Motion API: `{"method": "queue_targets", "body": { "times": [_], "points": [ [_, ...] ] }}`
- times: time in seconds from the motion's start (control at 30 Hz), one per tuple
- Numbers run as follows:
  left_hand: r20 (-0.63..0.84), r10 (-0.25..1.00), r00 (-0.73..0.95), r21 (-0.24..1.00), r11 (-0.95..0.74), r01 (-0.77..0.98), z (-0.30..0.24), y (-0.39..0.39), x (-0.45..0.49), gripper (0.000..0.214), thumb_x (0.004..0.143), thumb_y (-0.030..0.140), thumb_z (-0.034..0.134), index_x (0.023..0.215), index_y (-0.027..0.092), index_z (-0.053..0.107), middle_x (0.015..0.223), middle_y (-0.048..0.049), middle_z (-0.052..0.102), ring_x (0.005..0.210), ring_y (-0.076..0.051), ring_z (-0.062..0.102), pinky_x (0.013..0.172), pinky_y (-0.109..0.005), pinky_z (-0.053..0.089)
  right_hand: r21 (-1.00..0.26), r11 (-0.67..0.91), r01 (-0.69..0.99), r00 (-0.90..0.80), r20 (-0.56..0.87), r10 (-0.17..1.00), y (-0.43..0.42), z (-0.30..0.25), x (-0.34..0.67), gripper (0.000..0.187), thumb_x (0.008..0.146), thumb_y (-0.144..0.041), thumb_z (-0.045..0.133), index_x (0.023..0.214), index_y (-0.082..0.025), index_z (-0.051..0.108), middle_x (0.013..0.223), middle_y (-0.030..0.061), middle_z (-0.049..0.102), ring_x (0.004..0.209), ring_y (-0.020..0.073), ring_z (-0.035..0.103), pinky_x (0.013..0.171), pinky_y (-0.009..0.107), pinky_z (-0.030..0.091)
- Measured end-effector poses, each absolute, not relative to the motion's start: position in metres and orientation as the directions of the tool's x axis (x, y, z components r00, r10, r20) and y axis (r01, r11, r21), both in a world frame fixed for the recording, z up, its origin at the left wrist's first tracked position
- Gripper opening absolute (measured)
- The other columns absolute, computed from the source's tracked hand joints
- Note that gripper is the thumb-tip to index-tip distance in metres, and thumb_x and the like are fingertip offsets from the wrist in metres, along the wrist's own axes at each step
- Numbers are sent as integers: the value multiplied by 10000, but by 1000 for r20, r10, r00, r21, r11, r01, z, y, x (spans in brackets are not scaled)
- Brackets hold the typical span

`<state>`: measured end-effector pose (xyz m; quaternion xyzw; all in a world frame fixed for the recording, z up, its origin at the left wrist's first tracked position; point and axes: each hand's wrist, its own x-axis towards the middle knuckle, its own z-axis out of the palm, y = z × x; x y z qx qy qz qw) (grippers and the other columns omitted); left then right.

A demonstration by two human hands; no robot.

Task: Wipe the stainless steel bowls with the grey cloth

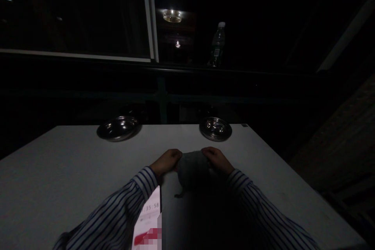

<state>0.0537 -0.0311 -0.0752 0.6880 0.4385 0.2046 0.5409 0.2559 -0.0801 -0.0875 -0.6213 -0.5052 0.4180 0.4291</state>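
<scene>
Both my hands grip a dark grey cloth-like item [193,170] above the pale table [73,164]. My left hand [167,161] is closed on its left edge and my right hand [216,159] is closed on its right edge. The item hangs between them and a thin end trails down toward me. Both sleeves are striped blue and white. The scene is very dim, so I cannot make out what the item is.
Two shiny metal bowls stand at the table's far edge, one at left [118,127], one at right [215,128]. A plastic water bottle [217,45] stands on a ledge behind. A white card with red print [148,222] lies near my left forearm.
</scene>
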Motion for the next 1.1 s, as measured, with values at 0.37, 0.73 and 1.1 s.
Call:
{"method": "queue_targets", "body": {
  "times": [0.37,0.73,1.1],
  "points": [
    [-246,842,480,871,-26,490,-87,-28,58,525,564,150,678,1068,113,536,728,-17,612,546,-108,531,472,-205,383,-818,-137,559,184,-39,982,-83,-105,266,445,716,-135,553,1156,-148,491,989,80,626,894,174,606,772,299,477],
    [-158,902,402,938,10,346,-68,-20,5,385,708,295,615,1031,92,567,688,-64,667,548,-118,583,508,-220,415,-548,-52,835,148,133,980,-98,-90,279,488,773,-222,516,1243,-107,454,1239,160,501,1183,262,439,1017,403,301],
    [-109,990,94,956,79,281,-83,-7,-78,232,731,304,541,733,88,626,604,-53,620,504,-105,526,495,-226,384,-299,279,913,-249,135,959,-68,-59,205,323,851,-228,428,1114,-128,588,1129,100,604,1037,216,546,942,333,395]
  ]
}}
